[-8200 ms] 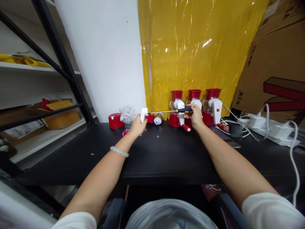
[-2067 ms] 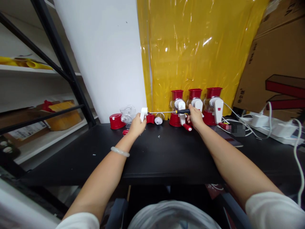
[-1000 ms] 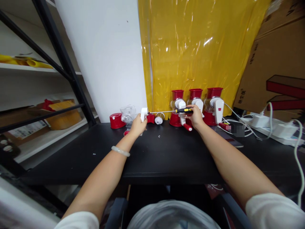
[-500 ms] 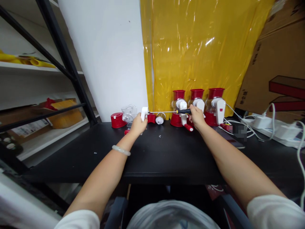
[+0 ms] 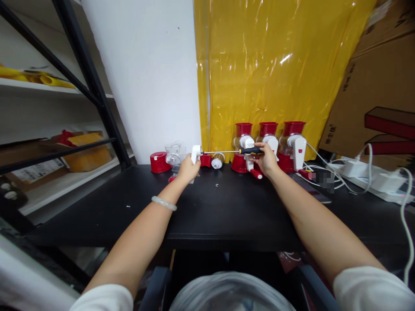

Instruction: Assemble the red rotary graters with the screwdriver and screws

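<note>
My left hand [image 5: 189, 169] is closed round a white crank handle [image 5: 196, 153], holding it above the black table. A screwdriver [image 5: 250, 150] with a black and yellow grip lies level, its tip meeting the right side of the crank's round end. At the other end, my right hand [image 5: 268, 161] has its fingers about the grip, loosely. Beside my left hand are a red base [image 5: 159, 162] and a clear plastic housing [image 5: 175, 152]. Between my hands, a drum-shaped grater part [image 5: 218, 161] and a small red piece [image 5: 205, 161] rest on the table.
Several red and white drum graters [image 5: 293, 147] stand in a row behind my right hand. A power strip [image 5: 385, 183] with white cables and a dark phone-like slab [image 5: 319, 195] are at the right. Black-framed shelving [image 5: 102, 108] borders the left; a large carton [image 5: 372, 95] leans at right.
My right hand's fingers have loosened and spread on the screwdriver grip, and the hand has turned slightly. The left hand and crank stay nearly put; the view has shifted a little.
</note>
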### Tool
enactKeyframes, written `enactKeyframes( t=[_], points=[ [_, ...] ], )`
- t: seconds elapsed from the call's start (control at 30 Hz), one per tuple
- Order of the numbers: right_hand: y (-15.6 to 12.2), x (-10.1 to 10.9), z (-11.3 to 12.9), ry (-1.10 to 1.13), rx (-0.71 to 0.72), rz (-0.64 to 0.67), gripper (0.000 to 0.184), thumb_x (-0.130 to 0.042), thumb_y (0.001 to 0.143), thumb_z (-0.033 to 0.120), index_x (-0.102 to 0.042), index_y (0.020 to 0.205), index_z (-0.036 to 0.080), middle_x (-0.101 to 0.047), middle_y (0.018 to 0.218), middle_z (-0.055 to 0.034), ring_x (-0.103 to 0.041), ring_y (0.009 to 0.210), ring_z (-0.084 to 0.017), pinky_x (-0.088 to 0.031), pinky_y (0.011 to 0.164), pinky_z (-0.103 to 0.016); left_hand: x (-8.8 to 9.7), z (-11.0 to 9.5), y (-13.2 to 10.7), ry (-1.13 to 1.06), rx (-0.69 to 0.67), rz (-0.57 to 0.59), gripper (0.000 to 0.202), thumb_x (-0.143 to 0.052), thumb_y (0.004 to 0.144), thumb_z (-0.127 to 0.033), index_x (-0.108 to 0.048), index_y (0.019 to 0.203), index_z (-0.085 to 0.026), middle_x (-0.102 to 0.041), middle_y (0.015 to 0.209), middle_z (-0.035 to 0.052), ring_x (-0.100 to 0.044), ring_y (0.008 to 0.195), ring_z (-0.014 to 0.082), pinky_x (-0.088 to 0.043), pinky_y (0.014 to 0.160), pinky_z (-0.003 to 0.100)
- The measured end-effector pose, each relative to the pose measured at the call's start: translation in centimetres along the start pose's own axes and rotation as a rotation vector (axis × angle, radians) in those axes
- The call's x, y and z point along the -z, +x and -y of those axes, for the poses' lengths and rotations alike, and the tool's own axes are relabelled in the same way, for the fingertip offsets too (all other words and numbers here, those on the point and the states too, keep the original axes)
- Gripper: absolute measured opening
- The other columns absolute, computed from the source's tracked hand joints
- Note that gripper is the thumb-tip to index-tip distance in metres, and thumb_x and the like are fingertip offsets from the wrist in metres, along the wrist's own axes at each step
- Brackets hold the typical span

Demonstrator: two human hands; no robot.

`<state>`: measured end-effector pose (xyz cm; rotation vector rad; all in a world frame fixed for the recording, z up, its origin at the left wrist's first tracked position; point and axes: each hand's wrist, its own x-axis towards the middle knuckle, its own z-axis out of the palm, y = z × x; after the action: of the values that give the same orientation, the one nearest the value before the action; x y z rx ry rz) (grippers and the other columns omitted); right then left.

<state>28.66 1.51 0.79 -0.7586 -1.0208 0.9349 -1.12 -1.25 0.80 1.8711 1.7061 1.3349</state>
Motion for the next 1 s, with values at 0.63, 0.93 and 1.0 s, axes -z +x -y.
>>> enactKeyframes(
  t=[0.63,0.93,1.0],
  points=[
    [-0.12,0.37,-0.29,-0.259,0.106,-0.053,0.037,-0.057,0.083,0.058,-0.058,0.076,0.022,-0.043,0.038,0.0065,-0.036,0.029,-0.011,-0.025,0.031,-0.025,0.42,-0.25,-0.21,0.047,-0.019,-0.009,0.020,-0.056,0.085,-0.022,-0.056,0.105,-0.017,-0.063,0.067,0.0003,-0.061,0.047,0.0166,-0.050,0.055,0.027],
    [-0.23,-0.24,0.45,-0.149,-0.042,-0.111,0.018,-0.053,0.083,0.040,-0.055,0.081,0.022,-0.053,0.051,0.0053,-0.049,0.037,-0.011,-0.040,0.037,-0.024,-0.35,0.42,0.38,-0.123,0.032,0.032,0.016,-0.054,0.084,-0.020,-0.056,0.099,-0.018,-0.054,0.056,-0.0046,-0.055,0.042,0.0144,-0.053,0.053,0.028],
    [-0.19,-0.28,0.54,-0.067,-0.035,-0.086,0.012,-0.051,0.079,0.030,-0.054,0.089,0.024,-0.059,0.063,0.0059,-0.055,0.043,-0.011,-0.045,0.041,-0.023,-0.53,0.36,0.42,-0.161,0.040,0.046,0.014,-0.052,0.084,-0.019,-0.055,0.097,-0.018,-0.053,0.054,-0.0051,-0.054,0.041,0.0137,-0.053,0.050,0.027]
  ],
)
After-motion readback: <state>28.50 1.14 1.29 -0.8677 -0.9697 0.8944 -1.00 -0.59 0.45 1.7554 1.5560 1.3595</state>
